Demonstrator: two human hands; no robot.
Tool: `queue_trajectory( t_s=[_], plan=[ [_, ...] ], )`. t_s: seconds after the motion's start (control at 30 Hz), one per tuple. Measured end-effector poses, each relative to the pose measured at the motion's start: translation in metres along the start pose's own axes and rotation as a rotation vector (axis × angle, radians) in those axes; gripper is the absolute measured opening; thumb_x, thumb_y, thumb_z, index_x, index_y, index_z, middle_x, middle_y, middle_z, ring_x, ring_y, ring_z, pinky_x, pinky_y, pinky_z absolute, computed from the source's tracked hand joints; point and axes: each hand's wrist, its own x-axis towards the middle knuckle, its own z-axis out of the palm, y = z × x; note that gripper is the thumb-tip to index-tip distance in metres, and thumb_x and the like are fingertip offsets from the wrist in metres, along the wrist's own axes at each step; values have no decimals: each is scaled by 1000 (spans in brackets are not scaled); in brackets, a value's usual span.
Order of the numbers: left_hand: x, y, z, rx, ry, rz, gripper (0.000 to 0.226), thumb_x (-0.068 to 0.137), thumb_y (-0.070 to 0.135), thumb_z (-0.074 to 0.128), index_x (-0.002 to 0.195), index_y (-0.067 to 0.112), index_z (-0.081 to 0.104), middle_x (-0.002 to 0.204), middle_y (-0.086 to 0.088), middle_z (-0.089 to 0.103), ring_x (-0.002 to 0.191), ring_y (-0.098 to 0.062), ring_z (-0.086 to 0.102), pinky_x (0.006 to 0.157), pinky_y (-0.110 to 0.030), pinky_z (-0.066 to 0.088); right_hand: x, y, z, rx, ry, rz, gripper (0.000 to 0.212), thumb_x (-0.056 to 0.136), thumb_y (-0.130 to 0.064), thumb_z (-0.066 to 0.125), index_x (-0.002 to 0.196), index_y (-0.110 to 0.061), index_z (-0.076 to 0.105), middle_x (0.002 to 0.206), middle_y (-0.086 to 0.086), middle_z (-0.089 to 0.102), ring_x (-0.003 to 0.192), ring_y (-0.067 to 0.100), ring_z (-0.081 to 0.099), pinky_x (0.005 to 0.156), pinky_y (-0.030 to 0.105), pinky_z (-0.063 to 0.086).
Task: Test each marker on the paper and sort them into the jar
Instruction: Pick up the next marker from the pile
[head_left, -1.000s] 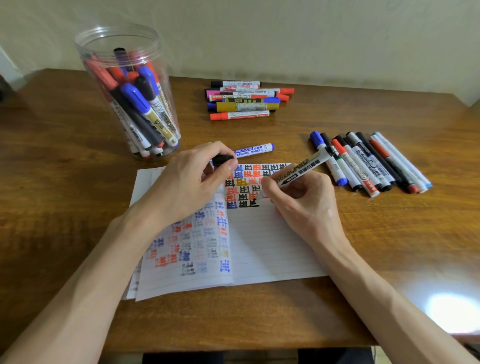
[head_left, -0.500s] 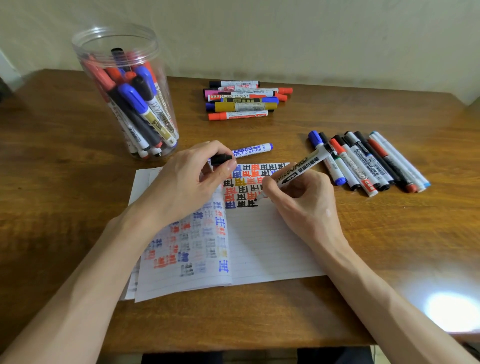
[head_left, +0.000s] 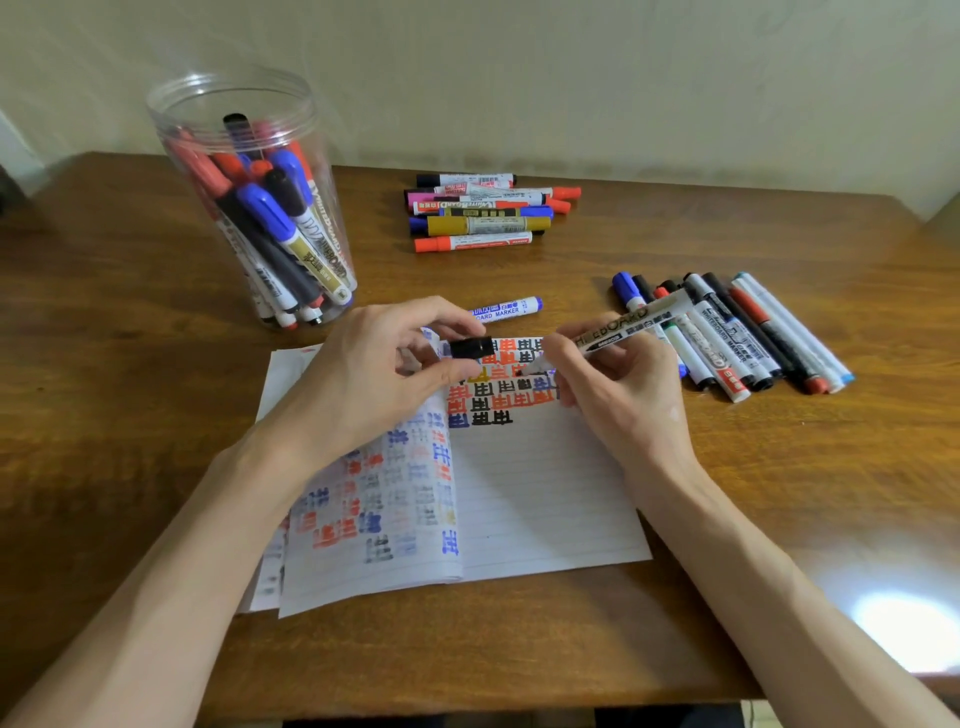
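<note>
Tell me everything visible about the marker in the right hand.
The marker has a white, plastic-looking barrel printed WHITEBOARD in dark letters above a dark band. It is uncapped and tilted: its pale nose points down-left at the coloured test marks on the paper, contact unclear; its rear end rises up-right over the row of markers. The right hand grips it near the nose, as for writing. A black cap, likely its own, is pinched in the left hand.
</note>
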Motion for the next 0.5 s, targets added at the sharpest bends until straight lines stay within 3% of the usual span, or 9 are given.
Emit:
queue_trajectory(
  t_s=[0.2,0.33,0.5],
  plan=[
    [2,-1,2,-15,37,-29,26,90,25,75,114,24,66,108,16,72,96,0,72,79,-27,61,33,-16,-7,97,-17,49,7,95,-17,73,92,-11,76,72,2,71,67,14,65,63,27,52],
    [1,-1,1,-26,57,-55,24,93,24,74,114,26,63,105,15,73,85,-7,74,72,-30,62,52,-22,3,156,-81,88,8,96,-16,71,94,-9,73,69,1,68,66,15,62,66,29,51],
    [2,-1,1,-10,89,-70,25,92,26,72,116,25,64,104,25,68,80,-5,72,69,-17,58,43,-9,12,233,-139,94,6,95,-13,70,92,-8,69,69,7,64,65,19,56,68,36,50]
  ],
)
